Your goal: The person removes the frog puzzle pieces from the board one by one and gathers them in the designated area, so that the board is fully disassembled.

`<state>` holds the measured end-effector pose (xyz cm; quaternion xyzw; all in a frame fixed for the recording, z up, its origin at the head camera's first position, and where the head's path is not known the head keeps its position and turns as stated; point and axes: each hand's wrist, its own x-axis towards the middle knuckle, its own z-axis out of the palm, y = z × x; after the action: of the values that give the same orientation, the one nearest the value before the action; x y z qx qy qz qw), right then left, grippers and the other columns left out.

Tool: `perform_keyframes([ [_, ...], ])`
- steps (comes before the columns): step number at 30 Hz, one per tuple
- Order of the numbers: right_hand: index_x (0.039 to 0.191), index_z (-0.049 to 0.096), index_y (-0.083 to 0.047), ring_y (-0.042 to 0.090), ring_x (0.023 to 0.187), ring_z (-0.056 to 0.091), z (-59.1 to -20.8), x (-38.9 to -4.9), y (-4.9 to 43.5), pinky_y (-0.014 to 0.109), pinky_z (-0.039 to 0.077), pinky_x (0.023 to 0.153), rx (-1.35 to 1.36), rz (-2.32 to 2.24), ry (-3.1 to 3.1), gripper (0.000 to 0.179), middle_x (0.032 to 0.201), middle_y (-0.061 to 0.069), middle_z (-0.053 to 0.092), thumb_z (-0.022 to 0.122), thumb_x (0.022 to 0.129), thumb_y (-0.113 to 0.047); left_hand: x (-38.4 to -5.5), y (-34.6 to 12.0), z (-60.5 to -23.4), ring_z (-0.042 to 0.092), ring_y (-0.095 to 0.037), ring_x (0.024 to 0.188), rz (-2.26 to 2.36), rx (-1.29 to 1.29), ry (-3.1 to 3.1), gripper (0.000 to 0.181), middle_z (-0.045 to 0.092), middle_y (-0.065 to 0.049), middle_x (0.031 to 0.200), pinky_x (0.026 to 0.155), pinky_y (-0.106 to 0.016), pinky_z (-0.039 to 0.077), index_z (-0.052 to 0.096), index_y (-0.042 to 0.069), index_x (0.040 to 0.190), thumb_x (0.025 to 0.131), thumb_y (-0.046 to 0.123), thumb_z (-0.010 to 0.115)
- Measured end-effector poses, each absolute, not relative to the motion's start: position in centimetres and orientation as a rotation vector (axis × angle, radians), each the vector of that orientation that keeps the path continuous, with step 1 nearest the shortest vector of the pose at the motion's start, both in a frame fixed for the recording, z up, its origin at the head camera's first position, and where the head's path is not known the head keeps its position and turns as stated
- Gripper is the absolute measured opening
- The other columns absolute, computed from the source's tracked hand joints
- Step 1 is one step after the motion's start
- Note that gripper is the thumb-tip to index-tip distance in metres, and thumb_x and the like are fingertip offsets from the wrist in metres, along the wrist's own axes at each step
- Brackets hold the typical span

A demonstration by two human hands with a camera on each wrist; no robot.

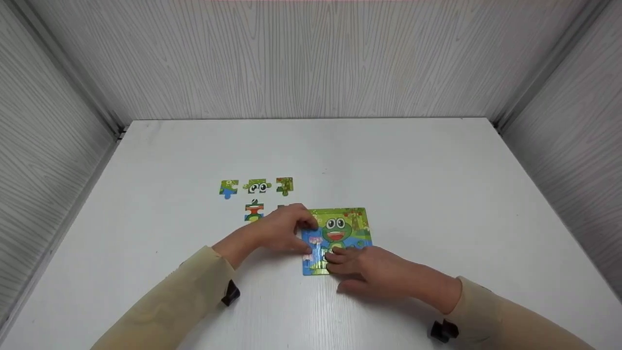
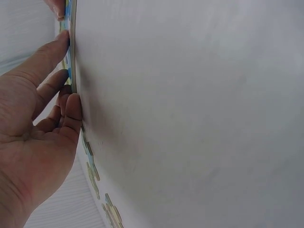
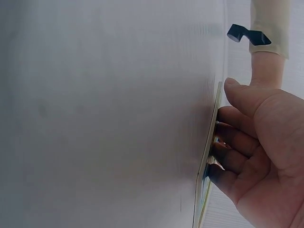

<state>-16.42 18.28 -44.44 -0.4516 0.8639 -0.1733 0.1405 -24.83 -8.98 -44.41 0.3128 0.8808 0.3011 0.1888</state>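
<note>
A square frog puzzle board (image 1: pixel 367 223) lies flat on the table in the head view, its picture showing a green frog with big eyes and a red mouth. Along its left side is my left hand (image 1: pixel 284 228), with the thumb and fingertips touching the border. In the left wrist view those fingers (image 2: pixel 59 40) rest at the board's edge (image 2: pixel 72 52). My right hand (image 1: pixel 374 272) lies over the lower right part, fingers (image 1: pixel 340 267) extended on the picture, covering that corner. The right wrist view shows its fingertips against the board (image 3: pixel 204 164), the thumb (image 3: pixel 232 90) near the edge.
Loose jigsaw pieces lie left of the board: a green-blue piece (image 1: pixel 228 187), an eyes piece (image 1: pixel 257 186), a tree piece (image 1: pixel 285 185) and a mouth piece (image 1: pixel 253 212). Another is mostly hidden behind the left hand. Wood-grain panels (image 1: pixel 311 58) wall the white table (image 1: pixel 413 170).
</note>
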Motion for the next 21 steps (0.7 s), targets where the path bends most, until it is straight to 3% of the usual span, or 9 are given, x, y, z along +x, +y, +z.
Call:
perform_keyframes([
  [21, 0.15, 0.063, -0.015, 0.024, 0.148, 0.047, -44.44, -16.45, 18.25, 0.045, 0.043, 0.116, -1.291, -0.503, 2.493, 0.048, 0.156, 0.002, 0.054, 0.068, 0.105, -0.034, -24.85, -8.93, -44.47, 0.057, -0.016, 0.108, 0.868, 0.862, 2.462, 0.038, 0.059, 0.006, 0.115, 0.103, -0.035, 0.047, 0.074, 0.017, 0.118, 0.086, 0.025, 0.092],
])
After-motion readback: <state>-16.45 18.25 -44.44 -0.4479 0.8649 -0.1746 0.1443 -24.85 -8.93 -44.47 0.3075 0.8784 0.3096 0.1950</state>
